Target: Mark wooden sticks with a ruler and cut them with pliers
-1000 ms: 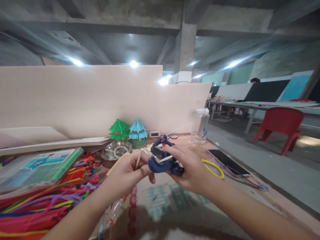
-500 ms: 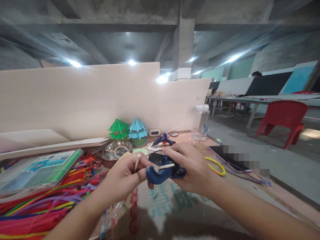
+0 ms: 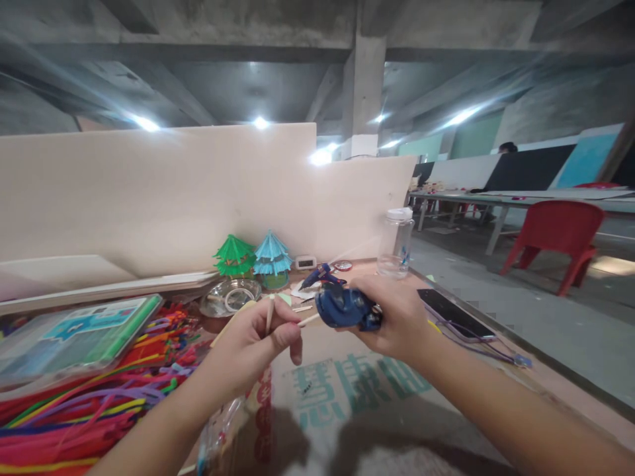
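Standing behind the hands, a pale partition board point(image 3: 163, 192) closes off the far edge of the table point(image 3: 501, 370), leaving free room only to the right of the right hand, where the table edge drops to open floor and one red chair point(image 3: 553, 244). To the left of the left hand, a heap of coloured pipe cleaners point(image 3: 84, 410) fills the table up to the frame's edge, too tangled to count, with one flat plastic case point(image 3: 74, 334) lying on top. Under both hands lies one cardboard sheet point(image 3: 347, 403) with teal print, its near end cut off by the frame. Beyond the right hand stand one clear bottle point(image 3: 395, 248) and one dark phone point(image 3: 454, 313); beyond the left hand sit two paper trees point(image 3: 253, 254), one green and one blue, and one glass dish point(image 3: 231, 296).

The right hand point(image 3: 397, 317) is curled tight around a blue glue gun point(image 3: 344, 309), which hides most of its fingers; a second glue gun point(image 3: 322, 274) lies just beyond. The left hand point(image 3: 258, 340) is pinched closed on two thin pale sticks point(image 3: 270, 314), one upright, one pointing toward the gun's nozzle; whether it touches is hard to tell.
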Demonstrator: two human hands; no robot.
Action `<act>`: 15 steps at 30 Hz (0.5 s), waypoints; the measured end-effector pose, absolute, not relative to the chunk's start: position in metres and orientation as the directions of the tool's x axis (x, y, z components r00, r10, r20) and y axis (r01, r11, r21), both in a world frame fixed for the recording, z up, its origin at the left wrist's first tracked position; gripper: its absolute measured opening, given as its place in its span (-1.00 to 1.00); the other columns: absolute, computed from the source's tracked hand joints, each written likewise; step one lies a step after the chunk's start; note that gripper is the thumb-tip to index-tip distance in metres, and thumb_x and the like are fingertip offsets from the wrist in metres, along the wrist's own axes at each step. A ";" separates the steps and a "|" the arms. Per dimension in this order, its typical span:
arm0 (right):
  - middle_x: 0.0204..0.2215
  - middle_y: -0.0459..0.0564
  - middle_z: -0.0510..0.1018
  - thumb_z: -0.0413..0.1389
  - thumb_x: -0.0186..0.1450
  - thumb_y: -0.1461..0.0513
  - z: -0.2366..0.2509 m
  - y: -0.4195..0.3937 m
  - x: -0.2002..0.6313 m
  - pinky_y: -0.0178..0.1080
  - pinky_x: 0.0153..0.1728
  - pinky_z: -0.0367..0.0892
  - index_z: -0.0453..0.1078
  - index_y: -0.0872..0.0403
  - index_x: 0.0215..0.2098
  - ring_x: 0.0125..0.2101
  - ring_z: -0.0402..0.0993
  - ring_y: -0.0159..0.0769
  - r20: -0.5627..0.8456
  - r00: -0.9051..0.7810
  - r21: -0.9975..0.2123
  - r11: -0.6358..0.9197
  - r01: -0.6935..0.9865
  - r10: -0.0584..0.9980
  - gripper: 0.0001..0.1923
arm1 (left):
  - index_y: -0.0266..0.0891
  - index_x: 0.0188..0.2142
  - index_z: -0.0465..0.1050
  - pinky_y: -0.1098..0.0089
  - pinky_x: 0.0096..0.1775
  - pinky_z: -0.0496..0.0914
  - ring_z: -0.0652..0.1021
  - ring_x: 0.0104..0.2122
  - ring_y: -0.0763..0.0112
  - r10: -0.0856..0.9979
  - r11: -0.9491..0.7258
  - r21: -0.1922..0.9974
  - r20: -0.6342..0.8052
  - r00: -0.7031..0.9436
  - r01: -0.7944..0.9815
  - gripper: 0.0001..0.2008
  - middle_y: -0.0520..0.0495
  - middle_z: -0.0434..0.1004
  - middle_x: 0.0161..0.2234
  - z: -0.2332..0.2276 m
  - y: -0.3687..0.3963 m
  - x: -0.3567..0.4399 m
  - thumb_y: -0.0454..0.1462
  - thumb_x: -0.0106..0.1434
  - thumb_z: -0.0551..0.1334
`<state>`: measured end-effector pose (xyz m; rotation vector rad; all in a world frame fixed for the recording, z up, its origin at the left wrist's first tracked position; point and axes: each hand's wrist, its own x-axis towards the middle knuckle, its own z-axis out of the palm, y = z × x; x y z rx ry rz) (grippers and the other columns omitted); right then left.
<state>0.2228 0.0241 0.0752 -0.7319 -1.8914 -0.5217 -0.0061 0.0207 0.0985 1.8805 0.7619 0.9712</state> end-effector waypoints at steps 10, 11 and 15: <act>-0.29 0.10 0.55 0.05 0.27 0.11 0.072 0.021 0.210 -0.12 -0.25 0.34 0.23 0.03 -0.05 -0.29 0.50 -0.09 0.875 -0.419 0.122 0.727 0.676 0.243 -0.68 | -0.21 -0.46 0.41 0.44 -0.45 0.24 0.39 -0.57 0.47 0.787 -0.436 0.893 0.318 0.529 0.111 -0.56 0.06 0.48 -0.62 0.100 0.016 0.000 0.12 0.07 0.30; -0.30 0.09 0.56 0.05 0.26 0.11 0.071 0.021 0.210 -0.13 -0.26 0.34 0.23 0.03 -0.07 -0.30 0.50 -0.10 0.876 -0.414 0.113 0.729 0.675 0.248 -0.70 | -0.21 -0.48 0.40 0.44 -0.44 0.24 0.39 -0.56 0.47 0.786 -0.437 0.892 0.317 0.532 0.114 -0.56 0.06 0.48 -0.62 0.101 0.016 0.000 0.13 0.06 0.30; -0.31 0.10 0.59 0.09 0.25 0.11 0.072 0.018 0.213 -0.15 -0.31 0.35 0.27 0.05 -0.13 -0.32 0.54 -0.09 0.871 -0.415 0.095 0.739 0.667 0.262 -0.74 | -0.21 -0.55 0.35 0.44 -0.43 0.24 0.37 -0.56 0.47 0.778 -0.431 0.895 0.302 0.551 0.119 -0.51 0.06 0.45 -0.64 0.103 0.015 0.001 0.17 0.02 0.30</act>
